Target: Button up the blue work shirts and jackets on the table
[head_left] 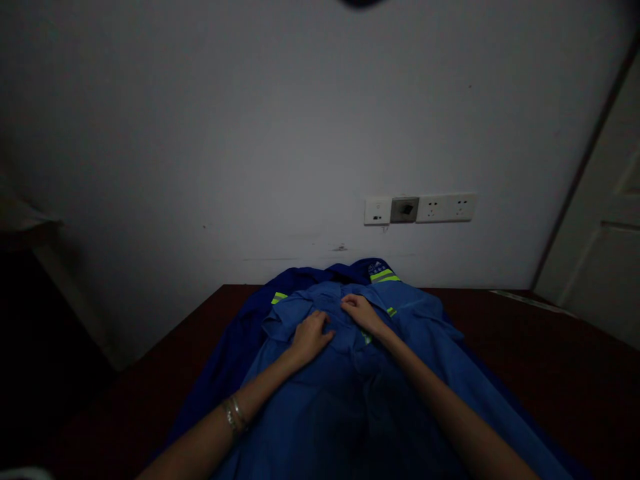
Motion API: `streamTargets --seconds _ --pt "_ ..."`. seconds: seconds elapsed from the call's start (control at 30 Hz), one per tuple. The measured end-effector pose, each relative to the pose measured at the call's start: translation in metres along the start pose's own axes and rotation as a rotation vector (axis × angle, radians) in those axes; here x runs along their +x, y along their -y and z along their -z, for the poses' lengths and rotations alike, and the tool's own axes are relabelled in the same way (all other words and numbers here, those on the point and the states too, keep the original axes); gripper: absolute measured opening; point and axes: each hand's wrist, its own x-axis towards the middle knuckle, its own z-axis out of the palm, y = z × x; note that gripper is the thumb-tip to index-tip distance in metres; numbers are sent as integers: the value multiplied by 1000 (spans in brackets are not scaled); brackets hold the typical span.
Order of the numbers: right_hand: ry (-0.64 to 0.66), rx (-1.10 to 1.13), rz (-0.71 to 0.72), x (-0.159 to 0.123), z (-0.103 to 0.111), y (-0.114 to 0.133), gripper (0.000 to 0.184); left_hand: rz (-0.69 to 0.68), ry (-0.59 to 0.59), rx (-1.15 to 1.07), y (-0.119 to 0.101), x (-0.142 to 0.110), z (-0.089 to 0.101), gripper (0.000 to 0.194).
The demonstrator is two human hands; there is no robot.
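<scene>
A blue work shirt [360,400] with yellow-green reflective stripes lies spread on a dark brown table [525,360], its collar toward the wall. My left hand [311,335] rests on the cloth just left of the collar, fingers curled and pinching the fabric. My right hand [361,311] is at the collar's right side, fingers bent round a fold of the shirt. A bracelet sits on my left wrist. A darker blue garment [300,275] lies under the shirt at the far end.
A white wall stands right behind the table, with a row of wall sockets [420,209] above the shirt. A white door [600,220] is at the right. The left side is dark, with a pale shape at its edge.
</scene>
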Motion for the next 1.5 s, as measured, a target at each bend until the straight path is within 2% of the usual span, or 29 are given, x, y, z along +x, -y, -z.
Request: streamTargets --seconds 0.2,0.4,0.67,0.93,1.1,1.23,1.5 --pt "-40 189 7 8 0 2 16 -5 -137 -8 -4 -4 -1 18" --pt "-37 334 -22 9 -2 6 20 -34 -252 -161 0 1 0 20" --pt "-71 429 -73 7 -1 12 20 -37 -405 -335 3 5 0 9" --pt "-26 405 -110 3 -1 18 17 -70 -466 -351 2 1 6 10" --pt "12 378 -120 -1 2 27 27 -137 -476 -235 -1 -1 11 11" --pt "73 239 -101 -5 2 33 31 -192 -447 -226 1 -3 10 14" --pt "118 221 -95 -3 -3 23 31 -97 -373 -321 0 -4 9 17"
